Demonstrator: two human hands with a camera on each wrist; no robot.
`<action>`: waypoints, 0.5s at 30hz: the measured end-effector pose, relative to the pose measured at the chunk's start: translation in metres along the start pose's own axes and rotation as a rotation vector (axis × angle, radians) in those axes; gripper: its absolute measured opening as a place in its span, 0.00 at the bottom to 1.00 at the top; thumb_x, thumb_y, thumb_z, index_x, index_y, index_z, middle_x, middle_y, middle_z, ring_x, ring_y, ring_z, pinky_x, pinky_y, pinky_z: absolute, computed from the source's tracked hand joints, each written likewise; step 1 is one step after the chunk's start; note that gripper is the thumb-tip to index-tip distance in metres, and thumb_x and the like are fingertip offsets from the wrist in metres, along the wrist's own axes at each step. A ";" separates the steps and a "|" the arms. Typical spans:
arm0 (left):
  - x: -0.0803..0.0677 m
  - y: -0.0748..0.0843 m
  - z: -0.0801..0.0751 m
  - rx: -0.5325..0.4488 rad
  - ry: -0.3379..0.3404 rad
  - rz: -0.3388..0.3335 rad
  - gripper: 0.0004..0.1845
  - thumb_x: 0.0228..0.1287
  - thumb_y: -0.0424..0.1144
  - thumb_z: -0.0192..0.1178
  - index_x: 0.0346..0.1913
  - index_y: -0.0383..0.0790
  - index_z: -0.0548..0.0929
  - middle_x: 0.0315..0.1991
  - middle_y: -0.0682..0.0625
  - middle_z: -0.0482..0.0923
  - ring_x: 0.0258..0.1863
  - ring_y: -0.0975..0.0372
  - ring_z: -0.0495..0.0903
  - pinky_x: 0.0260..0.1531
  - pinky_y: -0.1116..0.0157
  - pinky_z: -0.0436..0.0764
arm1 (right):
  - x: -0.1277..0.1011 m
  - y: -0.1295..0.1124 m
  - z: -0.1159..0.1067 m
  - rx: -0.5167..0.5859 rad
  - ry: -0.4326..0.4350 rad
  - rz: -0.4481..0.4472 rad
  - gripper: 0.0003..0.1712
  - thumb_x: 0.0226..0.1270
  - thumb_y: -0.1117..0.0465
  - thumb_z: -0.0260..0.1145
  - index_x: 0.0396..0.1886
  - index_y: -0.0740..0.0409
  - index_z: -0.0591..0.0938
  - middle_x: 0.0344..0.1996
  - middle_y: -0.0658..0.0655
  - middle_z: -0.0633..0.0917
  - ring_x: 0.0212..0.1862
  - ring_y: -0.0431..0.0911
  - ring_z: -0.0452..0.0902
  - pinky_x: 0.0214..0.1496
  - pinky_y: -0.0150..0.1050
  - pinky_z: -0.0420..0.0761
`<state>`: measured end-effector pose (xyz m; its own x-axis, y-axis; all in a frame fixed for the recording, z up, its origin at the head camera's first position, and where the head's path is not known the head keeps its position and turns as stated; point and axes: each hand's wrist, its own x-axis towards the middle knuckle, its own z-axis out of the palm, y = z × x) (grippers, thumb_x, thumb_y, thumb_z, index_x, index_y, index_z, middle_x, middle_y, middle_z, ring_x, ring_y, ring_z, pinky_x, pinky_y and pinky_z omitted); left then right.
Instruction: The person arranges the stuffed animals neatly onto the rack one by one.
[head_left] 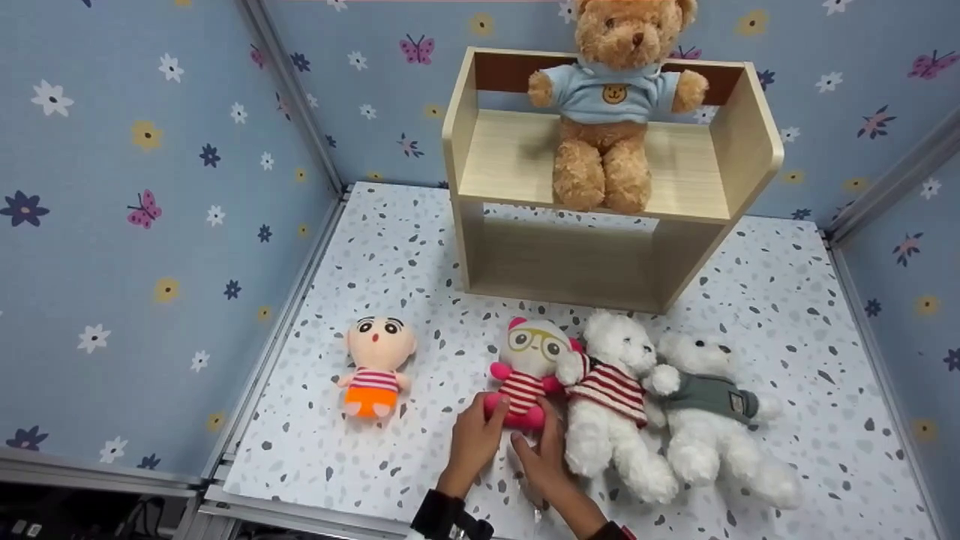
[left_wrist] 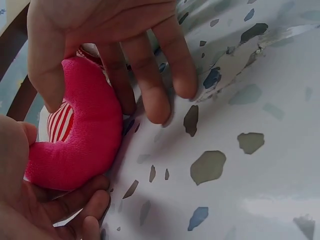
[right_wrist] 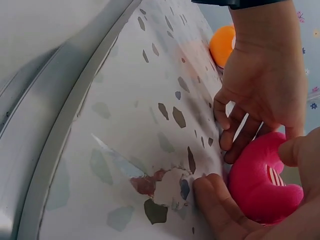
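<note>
The soft, round pink plush doll [head_left: 525,375] is gripped at its fuzzy feet by the left hand [head_left: 472,442] and right hand [head_left: 541,459] on the speckled table [head_left: 420,247].

Brown teddy bear's [head_left: 611,105] head top cropped

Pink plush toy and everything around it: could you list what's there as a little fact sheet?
Pink plush toy: lying on the speckled floor
Left hand: grips its lower end
Right hand: grips the other side
Beside it: two white bears
Further left: doll in orange shorts
Wooden shelf: brown teddy sits on it
</note>
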<state>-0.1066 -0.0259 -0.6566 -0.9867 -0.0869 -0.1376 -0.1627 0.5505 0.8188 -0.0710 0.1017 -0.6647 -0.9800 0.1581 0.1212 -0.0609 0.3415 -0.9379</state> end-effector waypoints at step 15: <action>0.001 0.004 -0.001 -0.034 0.028 -0.058 0.18 0.77 0.58 0.52 0.47 0.49 0.83 0.42 0.48 0.88 0.43 0.54 0.86 0.44 0.54 0.80 | 0.015 0.004 0.001 0.442 -0.037 0.289 0.22 0.77 0.64 0.57 0.66 0.62 0.64 0.23 0.59 0.75 0.17 0.43 0.68 0.15 0.34 0.69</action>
<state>-0.1082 -0.0246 -0.6535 -0.9752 -0.1411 -0.1703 -0.2192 0.5154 0.8285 -0.0865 0.1042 -0.6669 -0.9742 0.1521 -0.1665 0.1463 -0.1355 -0.9799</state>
